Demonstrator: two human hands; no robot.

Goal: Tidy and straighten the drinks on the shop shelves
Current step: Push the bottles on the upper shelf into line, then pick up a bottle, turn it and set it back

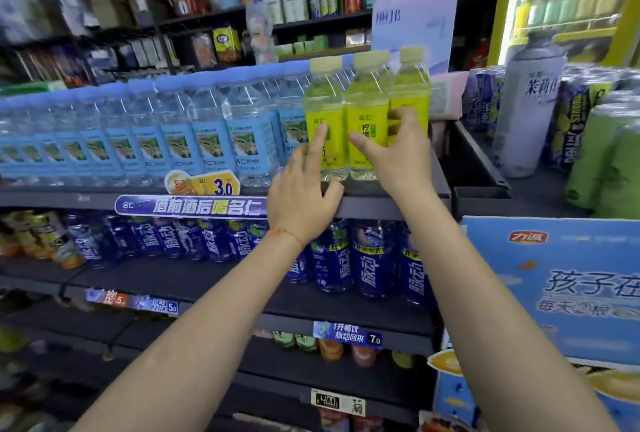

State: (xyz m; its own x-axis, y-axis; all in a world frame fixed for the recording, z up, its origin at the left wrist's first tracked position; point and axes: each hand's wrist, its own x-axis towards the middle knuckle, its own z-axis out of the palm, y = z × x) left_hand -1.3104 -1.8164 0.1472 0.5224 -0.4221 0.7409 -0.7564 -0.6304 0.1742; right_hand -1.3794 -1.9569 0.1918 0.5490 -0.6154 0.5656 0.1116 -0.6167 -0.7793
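Three yellow-labelled lemon drink bottles stand upright at the right end of the top shelf (381, 204): a left one (323, 99), a middle one (367, 99) and a right one (410, 85). My left hand (303, 196) reaches up with straight fingers, its forefinger touching the left bottle's label. My right hand (398, 151) is around the middle bottle, thumb on its front and fingers reaching behind it towards the right bottle. A long row of blue-labelled water bottles (207, 133) fills the shelf to the left.
Dark blue drink bottles (367, 258) line the shelf below, with price tags (348, 333) along the shelf edges. Tall cans (530, 102) and green packs (606, 161) stand on the right-hand counter. A blue cardboard box (561, 286) sits at lower right.
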